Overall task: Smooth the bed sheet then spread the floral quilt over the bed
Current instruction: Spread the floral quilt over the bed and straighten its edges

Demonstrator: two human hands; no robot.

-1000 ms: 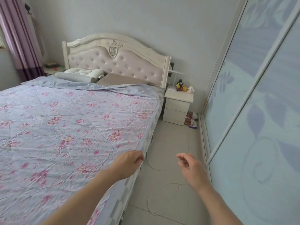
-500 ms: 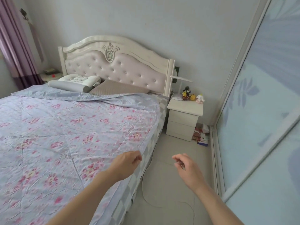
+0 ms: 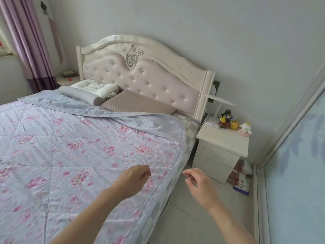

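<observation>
A pale blue quilt printed with pink flowers (image 3: 70, 155) is seen spread flat across the bed, covering most of the mattress; its far edge is folded back in a plain blue band just short of the pillows. Light creases are noted across the surface. Along the right side of the bed a strip of grey-and-white checked bed sheet (image 3: 190, 132) is exposed beyond the quilt's edge and hangs down the mattress side.

The left hand (image 3: 132, 178) is held above the quilt near its right edge, fingers curled loosely inward; nothing is gripped. The right hand (image 3: 199, 184) is held over the pale tiled floor (image 3: 184, 217) just right of the bed, thumb and forefinger nearly pinched, other fingers bent; nothing is held in it. The two hands are near each other but apart.

At the far end, a cream headboard with tufted pink padding (image 3: 140, 76) is recorded, with a taupe ribbed pillow (image 3: 139, 104) and a white pillow (image 3: 95, 87) below it. A white two-drawer bedside cabinet (image 3: 219, 152) stands right of the bed, bearing small toy figures (image 3: 228, 120). Purple curtains (image 3: 29, 41) hang far left.
</observation>
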